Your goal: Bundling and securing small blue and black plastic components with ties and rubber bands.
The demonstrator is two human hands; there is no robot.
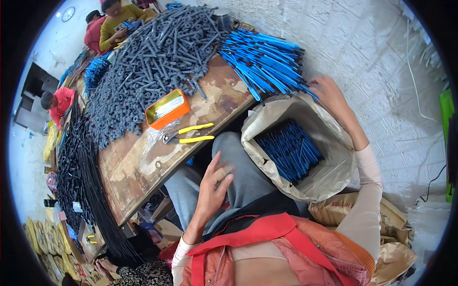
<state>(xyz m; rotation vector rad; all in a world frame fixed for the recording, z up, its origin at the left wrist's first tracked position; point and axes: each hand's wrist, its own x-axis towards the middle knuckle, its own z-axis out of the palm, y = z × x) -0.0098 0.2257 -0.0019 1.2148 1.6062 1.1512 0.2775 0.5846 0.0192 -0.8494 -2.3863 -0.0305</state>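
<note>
Bag (pixel 334 176) part filled with blue rods (pixel 288 150); big blue pile (pixel 265 59) left on tabletop (pixel 138 162). Right hand (pixel 329 93) reaching at pile, grip unclear. Left hand (pixel 212 190) open, empty, on knee.

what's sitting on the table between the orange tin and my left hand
In the head view, yellow-handled pliers lie on the worn table between the orange tin and your left hand, which rests on your knee.

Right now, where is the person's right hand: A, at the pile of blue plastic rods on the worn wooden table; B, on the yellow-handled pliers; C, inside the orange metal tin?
A: the right hand touches the pile of blue plastic rods above the open sack.
</note>
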